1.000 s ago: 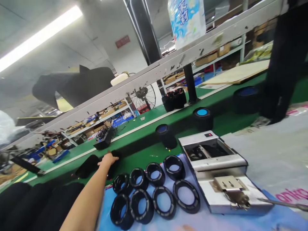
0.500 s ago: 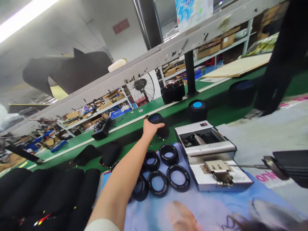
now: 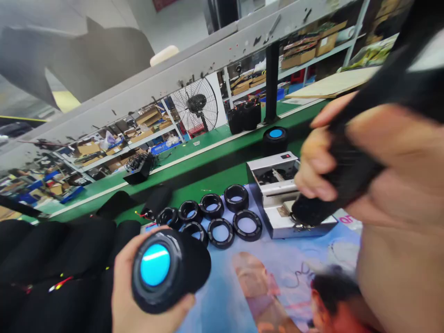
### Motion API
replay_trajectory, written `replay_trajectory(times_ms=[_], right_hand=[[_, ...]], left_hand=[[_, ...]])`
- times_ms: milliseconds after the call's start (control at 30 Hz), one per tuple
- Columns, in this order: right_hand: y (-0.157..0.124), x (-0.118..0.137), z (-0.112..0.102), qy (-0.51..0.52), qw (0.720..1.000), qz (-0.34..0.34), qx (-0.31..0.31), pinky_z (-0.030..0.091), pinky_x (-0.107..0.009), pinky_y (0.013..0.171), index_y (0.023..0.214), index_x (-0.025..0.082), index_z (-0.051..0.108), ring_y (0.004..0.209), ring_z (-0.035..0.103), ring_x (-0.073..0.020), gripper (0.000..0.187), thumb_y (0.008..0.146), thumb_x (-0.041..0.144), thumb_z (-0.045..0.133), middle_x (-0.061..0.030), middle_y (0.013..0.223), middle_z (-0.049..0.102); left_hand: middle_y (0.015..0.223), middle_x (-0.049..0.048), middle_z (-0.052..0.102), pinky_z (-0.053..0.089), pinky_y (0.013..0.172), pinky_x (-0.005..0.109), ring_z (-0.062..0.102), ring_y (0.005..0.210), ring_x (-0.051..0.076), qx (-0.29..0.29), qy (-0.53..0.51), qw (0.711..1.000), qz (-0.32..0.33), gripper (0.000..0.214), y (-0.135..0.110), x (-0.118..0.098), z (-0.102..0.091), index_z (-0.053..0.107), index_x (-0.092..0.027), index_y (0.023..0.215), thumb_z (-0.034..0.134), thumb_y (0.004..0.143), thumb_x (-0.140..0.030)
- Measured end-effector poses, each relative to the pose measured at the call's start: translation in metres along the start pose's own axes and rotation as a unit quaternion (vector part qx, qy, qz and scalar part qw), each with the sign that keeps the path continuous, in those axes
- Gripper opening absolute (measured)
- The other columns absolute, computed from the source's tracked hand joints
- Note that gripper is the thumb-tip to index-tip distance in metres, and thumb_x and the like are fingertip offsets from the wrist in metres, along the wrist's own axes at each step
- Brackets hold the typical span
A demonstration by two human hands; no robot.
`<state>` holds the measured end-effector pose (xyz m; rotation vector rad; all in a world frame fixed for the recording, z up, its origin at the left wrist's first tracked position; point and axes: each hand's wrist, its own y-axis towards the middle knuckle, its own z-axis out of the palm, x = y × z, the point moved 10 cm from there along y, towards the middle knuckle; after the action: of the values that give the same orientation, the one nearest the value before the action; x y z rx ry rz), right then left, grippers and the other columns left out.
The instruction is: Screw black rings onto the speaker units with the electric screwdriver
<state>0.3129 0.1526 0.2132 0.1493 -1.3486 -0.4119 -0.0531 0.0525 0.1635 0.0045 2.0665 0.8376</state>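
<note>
Head view, green workbench (image 3: 215, 178), blue mat (image 3: 222, 282) (speaker (image 3: 156, 266) held)

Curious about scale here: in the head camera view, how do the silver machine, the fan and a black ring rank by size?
1. Silver machine
2. Fan
3. Black ring

This is how they look in the picture. The fan stands farther off, so it may really be bigger than the machine.

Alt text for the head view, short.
The left hand holds a black cylinder with a cyan end, and the right hand grips a long black tube. Beyond them, black rings lie on a blue mat beside a silver machine.
</note>
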Motion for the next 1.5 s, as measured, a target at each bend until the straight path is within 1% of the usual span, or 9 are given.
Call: replay_trajectory(times_ms=[133,267,467,667,867,1033,1167,1300,1500], right_hand=[[-0.011,-0.046,0.042,-0.054,0.99,0.081,0.106,0.043,-0.026,0.036,0.098,0.022,0.061,0.036,0.054,-0.0139,0.045,0.069,0.043,0.088,0.0048,0.067,0.064],[-0.044,-0.116,0.071,-0.255,0.924,0.179,0.223,0.046,-0.027,0.041,0.103,0.023,0.06,0.047,0.059,-0.0143,0.041,0.077,0.048,0.081,0.0013,0.083,0.069],[-0.077,-0.171,0.101,-0.376,0.872,0.142,0.28,0.058,-0.047,0.107,0.132,0.027,0.069,0.125,0.069,-0.036,0.052,0.081,0.025,0.081,-0.0069,0.138,0.069],[-0.084,-0.199,0.112,-0.438,0.841,0.128,0.291,0.057,-0.05,0.11,0.141,0.022,0.065,0.13,0.068,-0.04,0.06,0.083,0.016,0.08,-0.0114,0.15,0.063],[-0.085,-0.199,0.114,-0.44,0.839,0.127,0.295,0.059,-0.047,0.104,0.134,0.025,0.069,0.118,0.073,-0.0356,0.049,0.086,0.019,0.077,-0.0079,0.13,0.073],[-0.077,-0.158,0.095,-0.411,0.869,0.132,0.241,0.059,-0.042,0.101,0.145,0.025,0.06,0.119,0.073,-0.0327,0.061,0.087,0.029,0.079,-0.0083,0.128,0.074],[-0.084,-0.108,0.068,-0.363,0.899,0.137,0.202,0.061,-0.035,0.087,0.139,0.027,0.061,0.102,0.075,-0.028,0.063,0.08,0.041,0.08,-0.0027,0.109,0.076],[-0.111,-0.093,0.055,-0.353,0.89,0.168,0.236,0.058,-0.031,0.069,0.129,0.032,0.068,0.084,0.072,-0.0252,0.063,0.07,0.047,0.083,0.0001,0.101,0.076],[-0.133,-0.096,0.083,-0.357,0.855,0.142,0.35,0.059,-0.029,0.083,0.141,0.039,0.066,0.107,0.073,-0.024,0.062,0.08,0.031,0.08,0.0015,0.129,0.074]], left_hand=[[0.132,0.0077,0.075,0.065,0.099,0.043,0.077,0.119,0.034,0.026,-0.097,0.986,-0.135,0.086,-0.077,0.053,0.045,0.064,-0.029,0.13,0.098,0.052,-0.041],[0.14,0.0114,0.07,0.058,0.114,0.049,0.072,0.13,0.038,0.004,-0.175,0.964,-0.2,0.107,-0.117,0.087,0.065,0.053,-0.028,0.139,0.104,0.046,-0.046],[0.162,0.0102,0.057,0.053,0.123,0.045,0.059,0.15,0.036,0.088,-0.189,0.952,-0.225,0.101,-0.123,0.084,0.067,0.046,-0.031,0.154,0.088,0.062,-0.029],[0.169,0.0023,0.053,0.052,0.124,0.043,0.048,0.159,0.035,0.169,-0.198,0.937,-0.234,0.108,-0.105,0.07,0.064,0.054,-0.036,0.158,0.083,0.056,-0.012],[0.149,0.0054,0.072,0.063,0.107,0.038,0.071,0.135,0.036,0.225,-0.269,0.898,-0.265,0.099,-0.094,0.068,0.069,0.069,-0.033,0.143,0.101,0.05,-0.022],[0.136,0.0077,0.076,0.065,0.104,0.042,0.076,0.125,0.033,0.15,-0.2,0.954,-0.166,0.082,-0.088,0.059,0.069,0.067,-0.027,0.132,0.088,0.054,-0.015],[0.146,0.0078,0.069,0.063,0.107,0.041,0.071,0.133,0.033,0.081,-0.228,0.937,-0.252,0.093,-0.102,0.062,0.081,0.059,-0.03,0.139,0.094,0.054,-0.018],[0.161,0.0117,0.057,0.061,0.111,0.045,0.062,0.146,0.037,0.09,-0.246,0.915,-0.308,0.113,-0.114,0.06,0.097,0.046,-0.032,0.153,0.104,0.055,-0.034],[0.167,0.0122,0.052,0.054,0.122,0.052,0.056,0.152,0.038,0.125,-0.231,0.924,-0.277,0.113,-0.12,0.054,0.109,0.04,-0.036,0.161,0.1,0.066,-0.04]])
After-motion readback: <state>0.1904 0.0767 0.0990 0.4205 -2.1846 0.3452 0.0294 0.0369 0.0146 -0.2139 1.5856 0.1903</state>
